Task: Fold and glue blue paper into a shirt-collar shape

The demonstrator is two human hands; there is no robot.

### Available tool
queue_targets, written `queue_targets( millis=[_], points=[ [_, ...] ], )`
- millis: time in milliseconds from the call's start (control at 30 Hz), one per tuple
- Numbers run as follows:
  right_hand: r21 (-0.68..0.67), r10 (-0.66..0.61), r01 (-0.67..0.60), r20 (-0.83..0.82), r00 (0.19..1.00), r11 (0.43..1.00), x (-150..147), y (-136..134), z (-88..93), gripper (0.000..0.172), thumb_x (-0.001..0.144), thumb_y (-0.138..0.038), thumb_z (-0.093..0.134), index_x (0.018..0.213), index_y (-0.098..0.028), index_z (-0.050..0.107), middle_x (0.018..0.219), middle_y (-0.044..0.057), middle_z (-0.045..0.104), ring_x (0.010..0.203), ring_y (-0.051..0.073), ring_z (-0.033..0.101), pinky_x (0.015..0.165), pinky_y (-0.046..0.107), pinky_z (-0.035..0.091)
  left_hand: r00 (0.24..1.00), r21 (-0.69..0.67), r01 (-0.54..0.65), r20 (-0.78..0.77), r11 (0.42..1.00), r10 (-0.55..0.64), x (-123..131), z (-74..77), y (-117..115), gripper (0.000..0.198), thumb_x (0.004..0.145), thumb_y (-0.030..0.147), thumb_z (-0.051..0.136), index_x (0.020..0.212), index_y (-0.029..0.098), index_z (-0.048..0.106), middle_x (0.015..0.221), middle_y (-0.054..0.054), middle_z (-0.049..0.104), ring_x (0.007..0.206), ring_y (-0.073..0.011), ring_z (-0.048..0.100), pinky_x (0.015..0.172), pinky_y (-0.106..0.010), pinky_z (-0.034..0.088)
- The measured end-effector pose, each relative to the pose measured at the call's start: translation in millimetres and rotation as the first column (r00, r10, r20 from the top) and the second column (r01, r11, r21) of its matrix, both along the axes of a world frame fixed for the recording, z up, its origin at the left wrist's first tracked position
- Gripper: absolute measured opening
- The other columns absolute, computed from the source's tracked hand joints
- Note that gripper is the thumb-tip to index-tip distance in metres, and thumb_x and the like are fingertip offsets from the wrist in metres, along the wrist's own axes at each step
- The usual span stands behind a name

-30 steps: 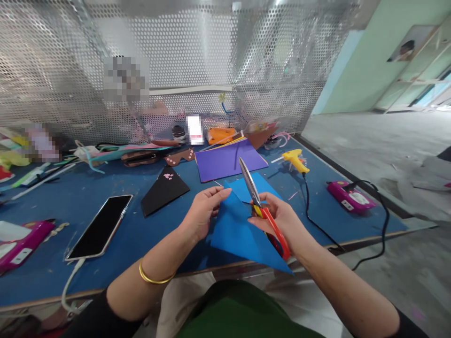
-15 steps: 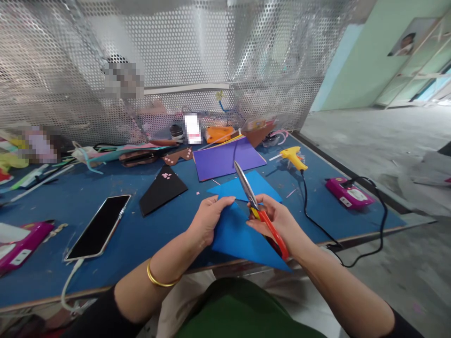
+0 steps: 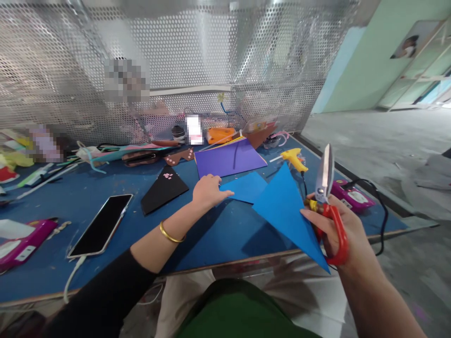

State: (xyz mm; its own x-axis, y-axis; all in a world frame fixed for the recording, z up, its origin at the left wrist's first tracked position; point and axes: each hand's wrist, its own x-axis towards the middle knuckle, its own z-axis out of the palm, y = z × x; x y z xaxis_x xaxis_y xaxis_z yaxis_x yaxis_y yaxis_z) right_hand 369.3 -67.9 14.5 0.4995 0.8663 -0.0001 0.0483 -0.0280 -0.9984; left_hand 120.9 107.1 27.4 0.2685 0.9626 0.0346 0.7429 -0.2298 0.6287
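Blue triangle [image 3: 284, 206] in right hand's fingers [image 3: 319, 220]

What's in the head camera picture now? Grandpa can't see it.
A right hand holds scissors and a blue sheet over a blue table. The left hand is by another blue sheet, near purple paper.

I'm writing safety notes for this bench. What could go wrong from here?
The right hand holds both the scissors and a blue triangular sheet, so the sheet might slip. The exposed blades could nick the left hand if it came near. The black cord hanging off the table might get snagged.
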Motion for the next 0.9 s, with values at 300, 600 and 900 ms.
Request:
queue_targets(
  millis=[300,600,900],
  points=[
    [-0.028,0.013,-0.013,-0.013,1.0,1.0,-10.8,0.4,-3.4,0.049,0.063,-0.047,0.085,0.101,-0.025,0.062,0.071,-0.003,0.065,0.054,0.016,0.058,0.047,0.027,0.046,0.975,-0.031,0.07,-0.209,0.997,-0.075,5.9,-6.6,9.3,0.037,0.094,0.037,0.061,0.125,0.017,0.058,0.125,-0.01,0.061,0.106,-0.0232,0.063,0.089,-0.045,0.056],
    [0.071,-0.018,0.022,-0.06,0.998,0.997,-6.7,4.4,3.7,0.04,0.066,-0.042,0.083,0.098,-0.028,0.064,0.068,-0.005,0.063,0.051,0.014,0.056,0.044,0.026,0.044,0.969,-0.114,0.168,-0.164,0.979,-0.185,-6.1,-5.3,10.4,0.035,0.094,0.038,0.061,0.124,0.017,0.06,0.125,-0.009,0.061,0.105,-0.0233,0.063,0.088,-0.044,0.056],
    [0.089,-0.065,0.084,-0.197,0.978,0.992,-4.2,5.3,2.1,0.04,0.062,-0.039,0.086,0.094,-0.027,0.065,0.067,-0.004,0.062,0.049,0.013,0.055,0.042,0.024,0.045,0.957,-0.095,0.096,-0.266,0.991,-0.118,9.1,-10.0,-8.4,0.034,0.093,0.038,0.063,0.119,0.017,0.061,0.125,-0.01,0.061,0.111,-0.0248,0.061,0.095,-0.048,0.052]
  ],
)
